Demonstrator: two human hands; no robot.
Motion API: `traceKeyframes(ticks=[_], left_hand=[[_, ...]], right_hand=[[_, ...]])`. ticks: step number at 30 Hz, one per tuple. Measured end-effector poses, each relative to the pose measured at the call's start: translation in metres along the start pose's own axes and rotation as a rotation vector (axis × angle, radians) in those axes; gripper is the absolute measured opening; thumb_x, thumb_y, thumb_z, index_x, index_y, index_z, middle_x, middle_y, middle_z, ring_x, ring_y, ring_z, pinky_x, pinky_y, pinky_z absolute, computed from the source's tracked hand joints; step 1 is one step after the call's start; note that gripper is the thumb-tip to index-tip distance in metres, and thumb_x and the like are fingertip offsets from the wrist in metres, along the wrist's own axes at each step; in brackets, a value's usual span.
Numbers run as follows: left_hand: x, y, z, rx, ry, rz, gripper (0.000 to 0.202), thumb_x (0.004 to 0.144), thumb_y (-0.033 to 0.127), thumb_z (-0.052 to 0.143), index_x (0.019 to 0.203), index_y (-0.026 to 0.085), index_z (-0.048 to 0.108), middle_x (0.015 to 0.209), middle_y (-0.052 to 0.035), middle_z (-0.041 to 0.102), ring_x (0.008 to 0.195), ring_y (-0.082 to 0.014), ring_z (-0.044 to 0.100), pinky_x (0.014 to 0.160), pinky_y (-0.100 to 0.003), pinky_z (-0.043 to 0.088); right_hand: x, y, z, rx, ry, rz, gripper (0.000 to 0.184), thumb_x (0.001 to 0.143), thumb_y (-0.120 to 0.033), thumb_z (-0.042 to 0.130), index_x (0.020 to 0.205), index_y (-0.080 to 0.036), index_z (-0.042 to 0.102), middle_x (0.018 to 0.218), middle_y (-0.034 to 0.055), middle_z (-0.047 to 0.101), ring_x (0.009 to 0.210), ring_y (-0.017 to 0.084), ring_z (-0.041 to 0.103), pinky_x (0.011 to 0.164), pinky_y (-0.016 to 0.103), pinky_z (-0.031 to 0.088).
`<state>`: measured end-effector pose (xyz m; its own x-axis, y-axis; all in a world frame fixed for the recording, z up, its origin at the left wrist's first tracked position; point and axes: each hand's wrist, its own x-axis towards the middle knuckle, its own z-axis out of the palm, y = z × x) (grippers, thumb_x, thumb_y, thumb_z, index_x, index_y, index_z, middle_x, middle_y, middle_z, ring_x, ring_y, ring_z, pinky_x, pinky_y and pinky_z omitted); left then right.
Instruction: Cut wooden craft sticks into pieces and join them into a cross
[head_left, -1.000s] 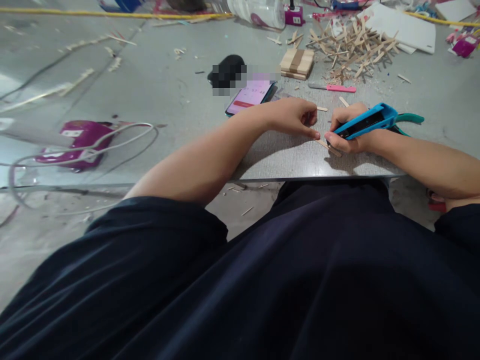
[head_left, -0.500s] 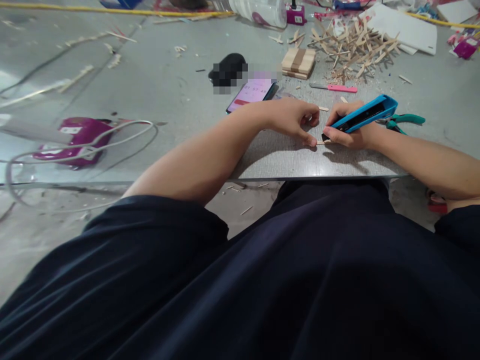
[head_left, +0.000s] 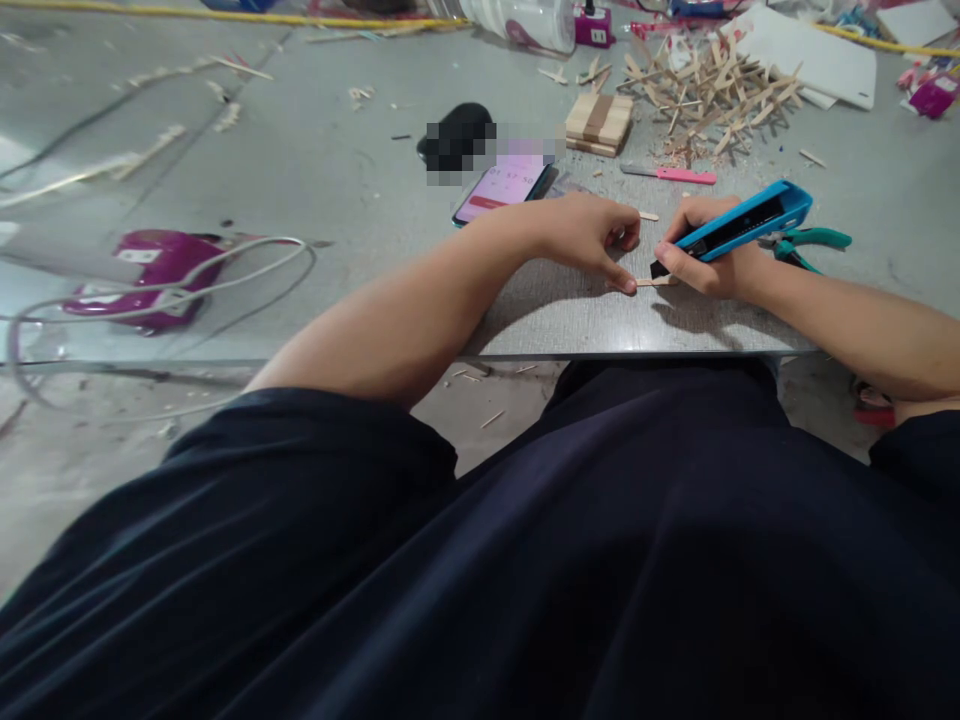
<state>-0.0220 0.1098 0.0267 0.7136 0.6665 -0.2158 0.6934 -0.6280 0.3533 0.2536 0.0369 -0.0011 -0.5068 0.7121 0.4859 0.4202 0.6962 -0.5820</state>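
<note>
My right hand [head_left: 705, 262] is closed round a blue utility knife [head_left: 742, 222], with the knife's tip down on a small wooden stick [head_left: 654, 282] that lies on the grey board [head_left: 570, 320]. My left hand [head_left: 592, 240] is curled, and its fingertip presses the left end of that stick onto the board. The two hands are almost touching over the stick.
Green-handled pliers [head_left: 806, 240] lie behind my right hand. Further back are a phone [head_left: 501, 187], a pink-handled knife [head_left: 671, 175], a block of glued sticks [head_left: 598, 122] and a heap of loose sticks [head_left: 705, 90]. A magenta glue gun [head_left: 150, 278] with its cable lies at the left.
The knife has swung up and to the right, its tip now resting on the stick. My left fingertip stays on the stick's left end.
</note>
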Motion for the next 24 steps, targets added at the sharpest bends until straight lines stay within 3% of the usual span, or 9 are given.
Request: traceKeyframes(ticks=[5, 8, 13, 17, 24], left_hand=[[0.003, -0.001, 0.002, 0.006, 0.002, -0.013, 0.077, 0.077, 0.082, 0.101, 0.130, 0.029, 0.084, 0.124, -0.0121, 0.088, 0.114, -0.0378, 0.082, 0.092, -0.043, 0.049], [0.005, -0.003, 0.004, 0.001, 0.009, -0.010, 0.078, 0.075, 0.083, 0.101, 0.130, 0.030, 0.085, 0.123, -0.0121, 0.089, 0.115, -0.0377, 0.081, 0.092, -0.042, 0.048], [0.001, 0.001, 0.001, -0.010, 0.008, 0.001, 0.073, 0.073, 0.082, 0.100, 0.120, 0.030, 0.080, 0.119, -0.0112, 0.086, 0.108, -0.0361, 0.077, 0.090, -0.044, 0.045], [-0.007, 0.010, -0.003, -0.014, -0.004, 0.027, 0.065, 0.081, 0.078, 0.095, 0.119, 0.028, 0.077, 0.120, -0.0119, 0.083, 0.104, -0.0330, 0.073, 0.090, -0.045, 0.045], [0.000, 0.005, 0.002, 0.026, 0.010, -0.012, 0.075, 0.075, 0.081, 0.101, 0.128, 0.030, 0.086, 0.119, -0.0107, 0.088, 0.118, -0.0405, 0.083, 0.094, -0.044, 0.048]], right_hand=[[-0.001, 0.008, 0.003, -0.002, -0.050, 0.073, 0.048, 0.102, -0.072, 0.091, 0.090, -0.035, 0.063, 0.080, 0.0039, 0.068, 0.077, 0.031, 0.067, 0.080, 0.053, 0.065], [-0.001, 0.009, 0.004, -0.014, -0.045, 0.059, 0.042, 0.105, -0.067, 0.086, 0.091, -0.035, 0.064, 0.082, 0.0054, 0.071, 0.078, 0.032, 0.069, 0.079, 0.055, 0.065], [0.001, 0.007, 0.007, -0.019, -0.035, 0.038, 0.050, 0.105, -0.077, 0.084, 0.092, -0.035, 0.060, 0.082, 0.0048, 0.072, 0.077, 0.031, 0.068, 0.077, 0.053, 0.062], [0.002, 0.008, 0.008, -0.033, -0.029, 0.043, 0.059, 0.106, -0.087, 0.080, 0.093, -0.034, 0.058, 0.081, 0.0035, 0.070, 0.076, 0.029, 0.065, 0.077, 0.051, 0.060], [0.001, 0.007, 0.008, -0.075, 0.012, 0.014, 0.056, 0.108, -0.084, 0.076, 0.092, -0.034, 0.058, 0.082, 0.0040, 0.069, 0.080, 0.030, 0.069, 0.081, 0.053, 0.060]])
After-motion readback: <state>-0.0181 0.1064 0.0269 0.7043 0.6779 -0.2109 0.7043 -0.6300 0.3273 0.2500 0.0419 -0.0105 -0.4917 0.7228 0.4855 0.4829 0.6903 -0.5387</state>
